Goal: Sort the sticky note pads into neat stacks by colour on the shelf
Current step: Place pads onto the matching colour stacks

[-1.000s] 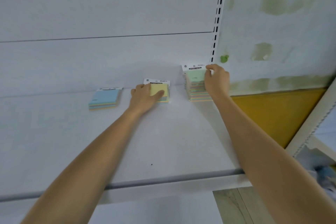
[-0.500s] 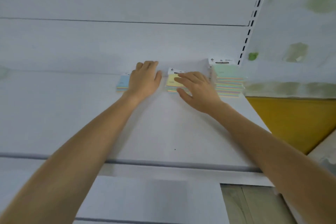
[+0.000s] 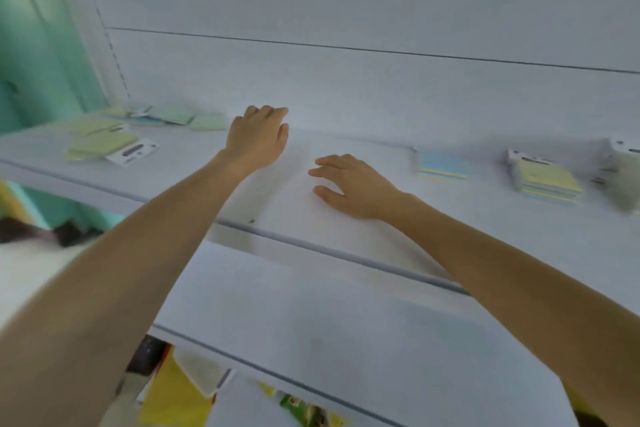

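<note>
Upper left of the frame: a loose scatter of yellow and green sticky note pads [image 3: 104, 144] lies unsorted on the white shelf [image 3: 381, 246], blurred. Centre: your left hand [image 3: 258, 139] is open, palm down, fingers loosely curled, holding nothing. Just right of it, your right hand [image 3: 353, 184] is also open and empty, fingers spread above the bare shelf surface. Right of centre: a blue-topped stack [image 3: 440, 166] sits apart from both hands. Far right: a yellow-topped stack [image 3: 545, 180], then a taller stack [image 3: 623, 170] cut off by the frame edge, its colour unclear.
</note>
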